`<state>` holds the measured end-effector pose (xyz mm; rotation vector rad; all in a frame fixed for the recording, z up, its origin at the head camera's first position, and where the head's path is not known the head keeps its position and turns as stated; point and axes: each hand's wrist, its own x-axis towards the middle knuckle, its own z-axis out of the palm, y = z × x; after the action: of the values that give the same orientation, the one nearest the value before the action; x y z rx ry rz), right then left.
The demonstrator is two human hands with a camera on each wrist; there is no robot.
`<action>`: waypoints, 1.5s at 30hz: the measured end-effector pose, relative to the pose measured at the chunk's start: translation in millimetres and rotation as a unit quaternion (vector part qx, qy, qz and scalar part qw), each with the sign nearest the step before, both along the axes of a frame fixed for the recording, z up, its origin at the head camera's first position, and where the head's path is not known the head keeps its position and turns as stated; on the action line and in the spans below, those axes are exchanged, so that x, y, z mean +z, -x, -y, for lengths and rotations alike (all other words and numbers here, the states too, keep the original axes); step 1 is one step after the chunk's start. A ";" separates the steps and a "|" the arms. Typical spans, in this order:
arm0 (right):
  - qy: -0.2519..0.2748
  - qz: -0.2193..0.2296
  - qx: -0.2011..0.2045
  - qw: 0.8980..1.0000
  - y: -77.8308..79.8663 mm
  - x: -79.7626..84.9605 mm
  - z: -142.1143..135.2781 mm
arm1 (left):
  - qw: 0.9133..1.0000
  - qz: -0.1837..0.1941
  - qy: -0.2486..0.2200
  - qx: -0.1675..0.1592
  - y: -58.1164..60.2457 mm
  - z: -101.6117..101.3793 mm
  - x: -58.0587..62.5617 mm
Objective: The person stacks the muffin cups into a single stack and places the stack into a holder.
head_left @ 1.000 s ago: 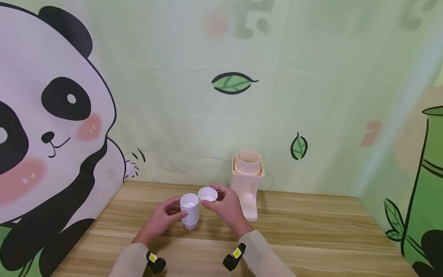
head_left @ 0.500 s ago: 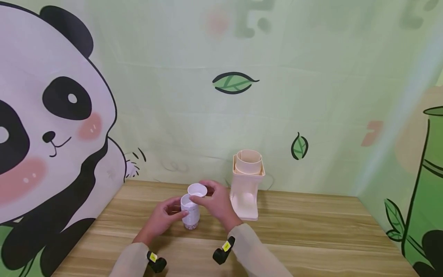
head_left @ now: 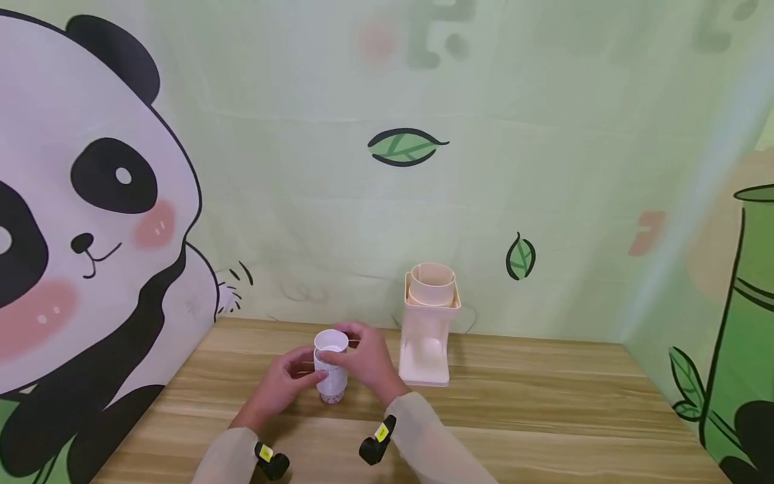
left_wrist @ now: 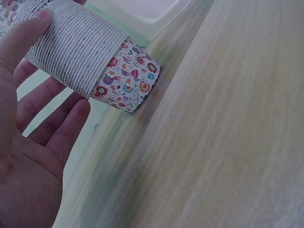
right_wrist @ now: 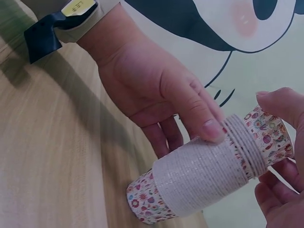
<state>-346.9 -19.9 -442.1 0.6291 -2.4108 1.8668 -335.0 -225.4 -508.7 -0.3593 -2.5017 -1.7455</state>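
A tall stack of nested paper cups (head_left: 331, 386), white inside with a floral print, is held upright over the table in the head view. My left hand (head_left: 284, 383) grips the stack round its side, thumb in front. The many rims (left_wrist: 76, 50) and the floral bottom cup (left_wrist: 128, 78) show in the left wrist view. My right hand (head_left: 369, 359) holds an upper floral paper cup (right_wrist: 268, 133) by its side, with the thumb across its front. That cup sits partly inside the top of the stack, its open mouth upward.
Behind and right of the hands stands a pale pink holder (head_left: 423, 349) with a round tube (head_left: 433, 288) on top. The wooden table (head_left: 544, 403) ends at a green printed backdrop (head_left: 302, 202). Black wrist cameras (head_left: 377, 440) sit on both sleeves.
My right hand has moved left with its cup, from beside the stack to over its mouth and into it. My left hand and the stack have stayed nearly in place.
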 end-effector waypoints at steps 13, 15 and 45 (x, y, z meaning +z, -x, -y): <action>-0.003 0.029 0.017 0.999 -3.2 -11.7 0.3 | 1.000 -0.003 -0.003 0.000 -0.9 0.3 -0.7; -0.001 0.028 0.017 0.999 -3.6 -12.5 0.3 | 1.000 -0.008 -0.003 -0.003 -1.6 0.1 0.1; -0.008 0.008 0.003 1.000 -3.2 -27.4 0.7 | 1.000 0.001 -0.012 0.000 -2.2 -1.5 -1.5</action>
<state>-343.7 -20.6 -469.5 0.6242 -2.4402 1.8634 -332.8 -223.9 -510.2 -0.3579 -2.4802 -1.7744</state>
